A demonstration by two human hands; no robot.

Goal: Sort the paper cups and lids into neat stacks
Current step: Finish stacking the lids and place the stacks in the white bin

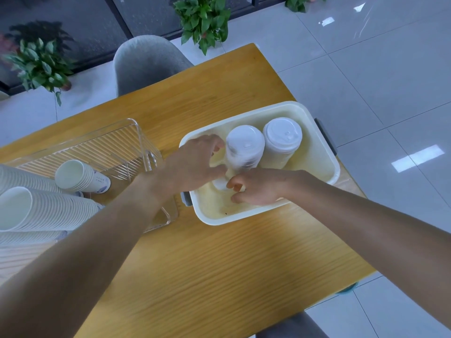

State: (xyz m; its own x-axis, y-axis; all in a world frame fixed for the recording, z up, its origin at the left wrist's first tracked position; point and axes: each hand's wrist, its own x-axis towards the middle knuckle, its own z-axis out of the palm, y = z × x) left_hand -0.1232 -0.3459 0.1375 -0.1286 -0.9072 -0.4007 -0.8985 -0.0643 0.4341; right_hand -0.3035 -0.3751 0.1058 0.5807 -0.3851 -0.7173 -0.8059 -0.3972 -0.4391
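Currently, at frame centre inside the cream tray (317,113), the left hand (195,157) curls around the blurred lid stack (244,147) while the right hand (256,189) pinches near its base; an uneven grip may topple it against the neighbouring lid stack (281,140).

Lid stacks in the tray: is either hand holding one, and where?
The left hand reaches round the nearer lid stack in the tray, low on its side; the grip is blurred. The right hand is curled at its base; its hold cannot be told.
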